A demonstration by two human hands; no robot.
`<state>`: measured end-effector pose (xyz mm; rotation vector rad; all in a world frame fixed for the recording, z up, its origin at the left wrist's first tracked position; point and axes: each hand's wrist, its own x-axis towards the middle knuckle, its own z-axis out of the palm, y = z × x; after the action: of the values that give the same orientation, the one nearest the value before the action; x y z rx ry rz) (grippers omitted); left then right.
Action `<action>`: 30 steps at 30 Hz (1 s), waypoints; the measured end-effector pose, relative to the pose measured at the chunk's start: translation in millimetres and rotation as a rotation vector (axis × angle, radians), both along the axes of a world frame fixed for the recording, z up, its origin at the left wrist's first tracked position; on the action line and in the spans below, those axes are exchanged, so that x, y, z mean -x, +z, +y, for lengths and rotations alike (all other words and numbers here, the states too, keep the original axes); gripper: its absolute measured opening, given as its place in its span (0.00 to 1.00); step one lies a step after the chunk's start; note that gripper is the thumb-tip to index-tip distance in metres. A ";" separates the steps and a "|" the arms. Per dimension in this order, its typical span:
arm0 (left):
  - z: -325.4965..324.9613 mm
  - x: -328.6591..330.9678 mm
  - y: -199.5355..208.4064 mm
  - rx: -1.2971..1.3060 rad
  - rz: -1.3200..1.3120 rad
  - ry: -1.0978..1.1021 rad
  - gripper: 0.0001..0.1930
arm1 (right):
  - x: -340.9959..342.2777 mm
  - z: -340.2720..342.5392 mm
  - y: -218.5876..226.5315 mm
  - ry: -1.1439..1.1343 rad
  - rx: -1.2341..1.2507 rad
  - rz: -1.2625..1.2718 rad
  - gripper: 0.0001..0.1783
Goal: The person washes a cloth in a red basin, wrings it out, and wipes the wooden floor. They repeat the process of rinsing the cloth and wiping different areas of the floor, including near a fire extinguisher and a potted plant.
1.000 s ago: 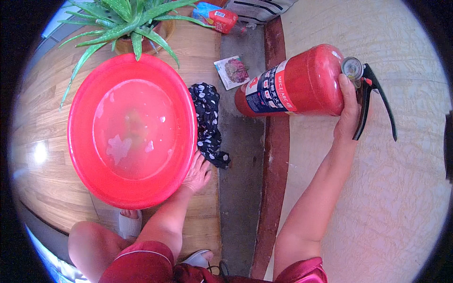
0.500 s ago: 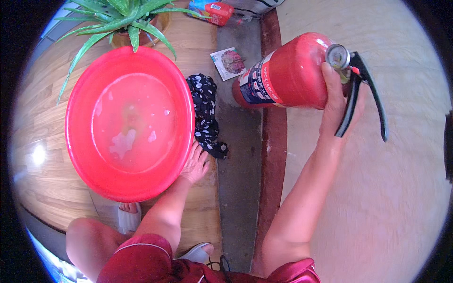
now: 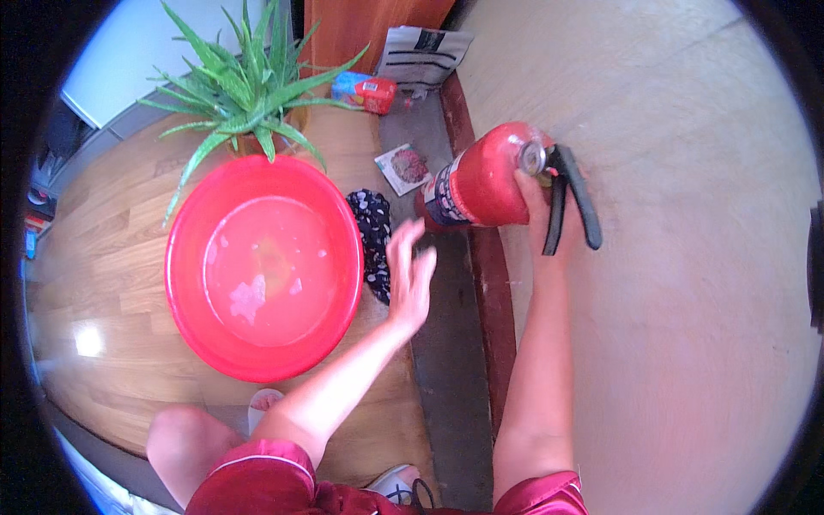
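Observation:
My right hand [image 3: 539,206] is closed round the neck of a red fire extinguisher [image 3: 493,176], just under its black levers [image 3: 571,193]. The extinguisher leans over beside the wall, its base toward the dark floor strip. Between it and the basin, my left hand [image 3: 410,279] hangs in the air with fingers apart, holding nothing. A black cloth with white spots [image 3: 372,232] lies right behind those fingers, along the basin's right side. The red plastic basin [image 3: 190,283] holds a little cloudy water with patches of foam.
An aloe plant [image 3: 245,99] spreads its leaves over the basin's far rim. A picture card [image 3: 403,169], a red-and-blue packet [image 3: 373,93] and a striped bag [image 3: 422,56] are farther back. The pale wall [image 3: 687,300] rises at the right.
My left hand has come away from beside the basin and moved up and right, toward the extinguisher. My right hand keeps its hold on the extinguisher. The whole view has shifted.

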<state>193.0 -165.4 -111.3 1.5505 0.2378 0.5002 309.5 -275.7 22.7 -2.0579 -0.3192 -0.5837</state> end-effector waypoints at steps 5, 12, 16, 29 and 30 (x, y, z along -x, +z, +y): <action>22.3 -80.7 80.0 -0.463 -0.379 -0.287 0.56 | 7.5 -4.9 -16.2 -0.021 0.254 -0.190 0.31; 49.2 -79.5 92.8 -0.575 -0.433 -0.478 0.58 | 32.0 -9.0 -15.8 0.033 0.220 -0.355 0.27; 46.7 -60.6 79.9 -0.552 -0.517 -0.439 0.57 | 55.0 -28.3 -32.0 0.500 -0.755 0.149 0.29; 13.6 -6.2 22.5 -0.437 -0.679 -0.299 0.66 | 82.7 -23.7 -74.9 0.436 -0.968 0.417 0.39; 9.5 7.5 20.6 -0.436 -0.677 -0.292 0.67 | 91.9 -25.7 -73.4 0.438 -0.966 0.423 0.39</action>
<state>185.5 -155.9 -90.7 1.6976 -0.6465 0.8460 217.6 -301.3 -50.8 -1.0772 -0.1690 0.0119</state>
